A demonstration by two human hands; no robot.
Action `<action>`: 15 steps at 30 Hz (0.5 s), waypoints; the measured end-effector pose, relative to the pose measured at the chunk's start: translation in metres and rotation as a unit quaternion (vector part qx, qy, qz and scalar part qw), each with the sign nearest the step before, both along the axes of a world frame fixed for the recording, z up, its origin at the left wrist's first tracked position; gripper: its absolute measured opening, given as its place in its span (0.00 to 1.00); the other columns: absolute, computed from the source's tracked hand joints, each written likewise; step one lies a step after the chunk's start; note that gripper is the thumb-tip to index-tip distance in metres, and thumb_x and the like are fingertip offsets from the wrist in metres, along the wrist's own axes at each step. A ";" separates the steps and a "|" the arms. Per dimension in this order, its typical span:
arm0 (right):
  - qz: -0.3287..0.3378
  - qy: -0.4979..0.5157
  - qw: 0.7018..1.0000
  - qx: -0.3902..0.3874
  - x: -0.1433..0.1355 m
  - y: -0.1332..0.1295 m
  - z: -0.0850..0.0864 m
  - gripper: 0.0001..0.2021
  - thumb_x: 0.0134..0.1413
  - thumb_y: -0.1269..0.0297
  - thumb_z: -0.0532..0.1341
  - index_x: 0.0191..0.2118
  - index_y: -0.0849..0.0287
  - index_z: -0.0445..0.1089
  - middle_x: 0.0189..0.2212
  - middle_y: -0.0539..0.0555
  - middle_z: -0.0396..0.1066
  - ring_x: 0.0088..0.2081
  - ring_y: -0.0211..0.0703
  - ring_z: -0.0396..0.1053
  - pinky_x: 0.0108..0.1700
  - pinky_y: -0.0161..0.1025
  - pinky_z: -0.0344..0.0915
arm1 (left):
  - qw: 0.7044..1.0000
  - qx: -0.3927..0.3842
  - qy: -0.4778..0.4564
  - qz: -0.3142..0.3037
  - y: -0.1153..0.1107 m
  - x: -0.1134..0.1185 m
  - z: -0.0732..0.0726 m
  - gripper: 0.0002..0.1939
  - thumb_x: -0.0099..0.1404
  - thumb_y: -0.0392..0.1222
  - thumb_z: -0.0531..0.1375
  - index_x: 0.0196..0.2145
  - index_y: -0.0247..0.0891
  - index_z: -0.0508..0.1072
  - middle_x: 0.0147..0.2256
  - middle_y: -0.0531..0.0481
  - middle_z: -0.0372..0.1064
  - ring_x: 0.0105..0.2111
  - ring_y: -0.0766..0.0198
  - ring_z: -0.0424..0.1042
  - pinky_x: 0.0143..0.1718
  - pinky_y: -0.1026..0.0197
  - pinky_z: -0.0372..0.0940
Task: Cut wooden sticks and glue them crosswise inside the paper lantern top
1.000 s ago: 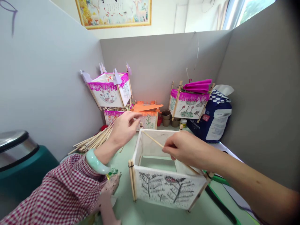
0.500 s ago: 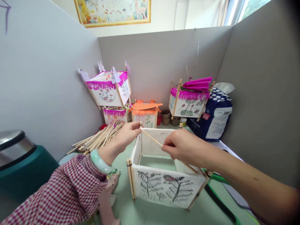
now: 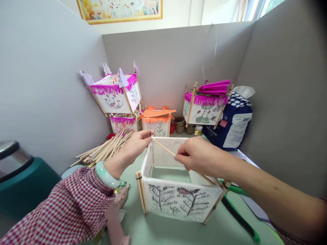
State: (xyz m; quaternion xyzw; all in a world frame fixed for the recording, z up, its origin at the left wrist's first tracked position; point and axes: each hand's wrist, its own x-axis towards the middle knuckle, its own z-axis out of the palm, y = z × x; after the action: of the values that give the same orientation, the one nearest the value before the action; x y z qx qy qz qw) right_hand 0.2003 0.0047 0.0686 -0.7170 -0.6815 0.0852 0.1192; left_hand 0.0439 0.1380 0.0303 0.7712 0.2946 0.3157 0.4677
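Observation:
A square, open-topped paper lantern (image 3: 176, 214) with wooden stick posts stands before me on the green table. Black trees and a bird are drawn on its near side. At its far left post, my left hand (image 3: 135, 145) is closed round the corner, the fingertips partly hidden. My right hand (image 3: 196, 153) pinches a thin wooden stick (image 3: 163, 147) above the lantern's opening. This stick runs diagonally from the far left corner to the near right corner, and my right hand covers its middle.
Loose wooden sticks (image 3: 104, 149) lie in a pile at the left, near a teal thermos (image 3: 33, 190). Finished lanterns with purple fringe (image 3: 112, 98) and orange fringe (image 3: 157, 124) stand behind. Green-handled pliers (image 3: 240, 217) and a blue tissue pack (image 3: 235, 122) are on the right.
The view has shifted slightly. Both hands keep their places on the lantern corner and the stick, with hardly any movement relative to the lantern.

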 end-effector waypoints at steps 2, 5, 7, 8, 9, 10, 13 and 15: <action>-0.003 0.001 1.000 0.002 0.001 0.000 0.000 0.15 0.49 0.68 0.55 0.15 0.59 0.66 0.13 0.49 0.64 0.17 0.35 0.56 0.22 0.36 0.49 | 1.000 0.007 -0.001 -0.001 -0.002 0.000 0.001 0.17 0.58 0.37 0.55 0.44 0.34 0.74 0.41 0.44 0.75 0.43 0.56 0.72 0.40 0.57 0.66; 0.003 0.008 1.000 0.007 0.001 0.000 0.000 0.15 0.49 0.68 0.55 0.15 0.59 0.67 0.13 0.49 0.63 0.17 0.34 0.56 0.21 0.36 0.49 | 1.000 0.015 -0.001 -0.004 -0.002 0.000 0.001 0.17 0.58 0.37 0.55 0.44 0.35 0.75 0.41 0.44 0.75 0.43 0.56 0.72 0.41 0.56 0.66; 0.002 0.016 1.000 0.007 0.000 0.000 -0.001 0.15 0.49 0.68 0.55 0.15 0.59 0.68 0.13 0.49 0.64 0.17 0.34 0.56 0.21 0.36 0.49 | 1.000 0.018 0.002 -0.001 0.000 -0.001 -0.001 0.17 0.58 0.37 0.55 0.45 0.34 0.75 0.41 0.43 0.75 0.43 0.55 0.72 0.41 0.56 0.66; 0.000 0.019 1.000 0.004 -0.001 0.000 0.000 0.15 0.49 0.68 0.55 0.15 0.59 0.68 0.13 0.49 0.64 0.17 0.34 0.56 0.21 0.36 0.49 | 1.000 0.018 0.003 0.002 0.001 -0.001 -0.002 0.17 0.58 0.38 0.56 0.45 0.34 0.75 0.42 0.43 0.75 0.43 0.55 0.72 0.41 0.55 0.66; -0.001 0.022 1.000 0.000 -0.001 0.001 0.000 0.15 0.49 0.68 0.55 0.15 0.59 0.68 0.14 0.49 0.65 0.17 0.34 0.56 0.21 0.36 0.49 | 1.000 0.019 0.004 0.005 0.003 -0.001 -0.003 0.17 0.58 0.39 0.56 0.45 0.34 0.74 0.42 0.42 0.75 0.42 0.55 0.72 0.41 0.55 0.66; 0.000 0.026 1.000 -0.002 0.000 0.001 0.001 0.15 0.50 0.67 0.56 0.15 0.59 0.69 0.14 0.49 0.65 0.17 0.34 0.56 0.22 0.36 0.49 | 1.000 0.020 0.002 0.010 0.004 -0.001 -0.004 0.17 0.58 0.40 0.57 0.45 0.34 0.74 0.43 0.42 0.75 0.42 0.55 0.72 0.41 0.55 0.66; 0.004 0.056 0.998 0.019 0.011 -0.003 0.005 0.16 0.52 0.62 0.57 0.18 0.60 0.71 0.15 0.49 0.65 0.18 0.33 0.57 0.22 0.34 0.50 | 0.999 0.026 -0.002 0.029 0.006 0.000 -0.007 0.19 0.58 0.42 0.58 0.46 0.34 0.73 0.43 0.41 0.74 0.44 0.54 0.72 0.42 0.55 0.66; -0.016 0.103 0.992 0.076 0.022 -0.013 0.007 0.16 0.55 0.57 0.57 0.23 0.59 0.74 0.16 0.48 0.65 0.18 0.32 0.58 0.21 0.33 0.50 | 0.998 0.045 -0.001 0.038 0.007 0.001 -0.008 0.18 0.58 0.42 0.58 0.45 0.34 0.74 0.43 0.41 0.74 0.44 0.54 0.73 0.42 0.55 0.66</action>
State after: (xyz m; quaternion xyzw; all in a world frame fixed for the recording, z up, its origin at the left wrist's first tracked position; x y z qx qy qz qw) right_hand 0.2224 -0.0084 0.0761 -0.7039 -0.6589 0.1047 0.2436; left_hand 0.0453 0.1447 0.0224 0.7794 0.3085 0.3475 0.4203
